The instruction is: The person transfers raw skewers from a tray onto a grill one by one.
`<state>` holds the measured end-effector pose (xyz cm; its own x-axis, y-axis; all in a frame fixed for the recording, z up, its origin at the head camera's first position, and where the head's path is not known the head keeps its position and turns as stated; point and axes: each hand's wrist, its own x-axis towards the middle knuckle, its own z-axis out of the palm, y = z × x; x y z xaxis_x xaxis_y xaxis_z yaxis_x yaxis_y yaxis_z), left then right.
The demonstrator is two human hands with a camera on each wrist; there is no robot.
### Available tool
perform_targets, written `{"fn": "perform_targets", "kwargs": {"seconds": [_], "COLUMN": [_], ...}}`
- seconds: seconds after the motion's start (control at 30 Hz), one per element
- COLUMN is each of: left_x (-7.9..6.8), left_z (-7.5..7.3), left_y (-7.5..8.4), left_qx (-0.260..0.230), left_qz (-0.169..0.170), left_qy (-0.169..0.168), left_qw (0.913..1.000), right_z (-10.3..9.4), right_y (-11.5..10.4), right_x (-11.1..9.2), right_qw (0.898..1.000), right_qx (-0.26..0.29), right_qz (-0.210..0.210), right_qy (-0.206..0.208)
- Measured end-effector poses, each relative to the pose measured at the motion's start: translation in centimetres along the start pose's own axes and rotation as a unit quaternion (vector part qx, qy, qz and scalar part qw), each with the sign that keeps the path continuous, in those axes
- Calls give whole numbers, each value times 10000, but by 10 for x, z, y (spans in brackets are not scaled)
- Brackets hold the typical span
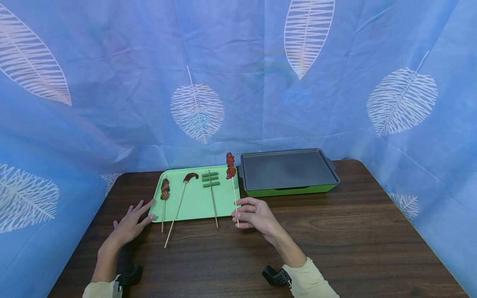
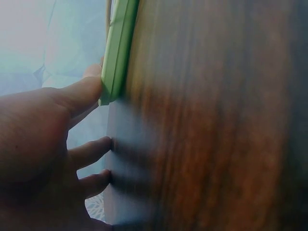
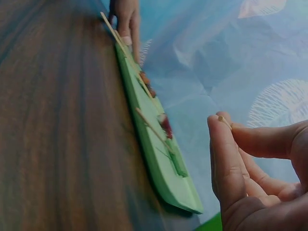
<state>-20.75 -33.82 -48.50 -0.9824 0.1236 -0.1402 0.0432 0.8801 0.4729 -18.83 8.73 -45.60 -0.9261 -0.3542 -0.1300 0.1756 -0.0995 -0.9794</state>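
Note:
My right hand [image 1: 257,217] pinches the lower stick of a skewer [image 1: 230,165] threaded with red meat pieces, holding it upright at the right end of a light green tray [image 1: 195,207]. In the right wrist view, the stick's end [image 3: 222,119] pokes out between thumb and fingers. My left hand [image 1: 128,225] lies at the tray's left corner with fingers spread, its thumb touching the rim in the left wrist view. On the tray are a brown meat skewer [image 1: 165,189], a skewer with a dark red curled piece [image 1: 191,177], and one with short green vegetable sticks [image 1: 210,179].
Right of the tray stands a dark grey grill plate [image 1: 288,167] on a green base [image 1: 294,191]. Both rest on a dark wooden table [image 1: 335,240]. A blue cloth [image 1: 253,111] with white leaf prints hangs behind. The stick ends overhang the tray's front edge.

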Motion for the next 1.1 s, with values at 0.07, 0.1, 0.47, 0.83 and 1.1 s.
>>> {"fn": "perform_targets", "kwargs": {"seconds": [0.07,0.1,0.47,0.83,1.1], "left_x": [0,0,1,-2,-1], "left_z": [0,0,-1,-2,-1], "left_y": [0,0,2,2,1], "left_qx": [-32,-31,-15,-69,-90], "left_qz": [9,10,-22,-82,-26], "left_qy": [0,0,-30,-29,-16], "left_qw": [10000,10000,10000,9999,10000], "right_z": [-4,-6,-48,-66,-71], "right_y": [-3,-5,-16,-23,-17], "right_x": [-1,-2,-8,-8,-3], "right_qw": [10000,10000,9995,9991,9978], "right_qx": [-34,-44,-171,11,294], "right_qz": [-3,-6,262,419,415], "right_qy": [0,-6,-21,-72,427]}}
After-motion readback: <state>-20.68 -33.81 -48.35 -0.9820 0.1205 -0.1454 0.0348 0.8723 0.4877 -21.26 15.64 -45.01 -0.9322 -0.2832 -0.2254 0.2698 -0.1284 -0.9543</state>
